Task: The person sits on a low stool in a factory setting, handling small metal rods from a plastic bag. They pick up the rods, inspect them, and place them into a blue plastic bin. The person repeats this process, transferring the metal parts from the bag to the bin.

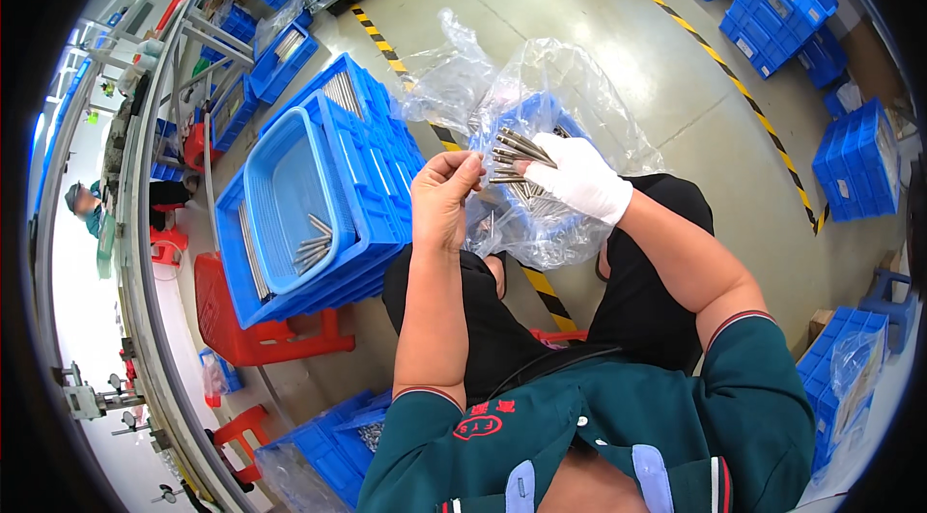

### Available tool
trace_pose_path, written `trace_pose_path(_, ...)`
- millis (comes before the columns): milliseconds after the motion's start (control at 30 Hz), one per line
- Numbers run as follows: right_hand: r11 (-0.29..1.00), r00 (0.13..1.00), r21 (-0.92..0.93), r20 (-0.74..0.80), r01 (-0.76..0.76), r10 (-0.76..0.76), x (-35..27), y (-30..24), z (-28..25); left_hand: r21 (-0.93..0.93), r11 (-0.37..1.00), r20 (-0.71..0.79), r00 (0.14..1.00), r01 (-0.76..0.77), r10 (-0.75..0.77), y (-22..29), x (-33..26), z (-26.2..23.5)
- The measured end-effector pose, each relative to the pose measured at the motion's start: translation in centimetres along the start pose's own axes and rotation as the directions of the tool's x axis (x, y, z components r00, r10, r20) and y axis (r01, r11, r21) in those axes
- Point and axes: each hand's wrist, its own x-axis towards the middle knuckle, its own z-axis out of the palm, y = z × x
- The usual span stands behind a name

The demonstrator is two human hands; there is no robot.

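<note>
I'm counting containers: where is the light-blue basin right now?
In the head view, the basin sits on the stacked crates, left of the person's left hand, with some metal rods in its lower-right end.

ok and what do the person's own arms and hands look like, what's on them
The left hand is bare; the right hand wears a white glove. Short dark green sleeves have thin striped trim, including red, and leave both forearms uncovered.

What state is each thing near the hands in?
Right hand: gloved, closed on metal rods
Metal rods: bunched, slightly fanned
Left hand: bare, fingers pinched, contents unclear
Plastic bag: open, crumpled
Light-blue basin: holding some rods
Blue crates: stacked
</note>
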Motion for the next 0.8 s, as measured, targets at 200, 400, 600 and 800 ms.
trace_pose_path(200,0.999,0.999,-0.019,0.019,-0.031,0.032,-0.1,-0.6,0.2,-0.126,0.988,0.094,0.993,0.085,-0.073,-0.9,0.1,-0.4)
trace_pose_path(400,0.994,0.999,-0.094,0.006,-0.048,0.048,-0.2,-0.5,0.2,-0.119,0.986,0.106,0.989,0.119,-0.107,-0.7,-0.1,0.0)
trace_pose_path(600,0.978,0.999,-0.206,-0.035,0.026,-0.034,-0.2,-0.1,0.4,0.063,0.997,0.056,0.997,0.044,-0.047,-0.7,-0.2,0.0)
trace_pose_path(800,0.971,0.987,-0.231,-0.127,0.065,-0.096,-0.5,0.0,0.7,0.093,0.995,0.022,0.999,0.027,-0.029,-0.1,-0.6,1.2)
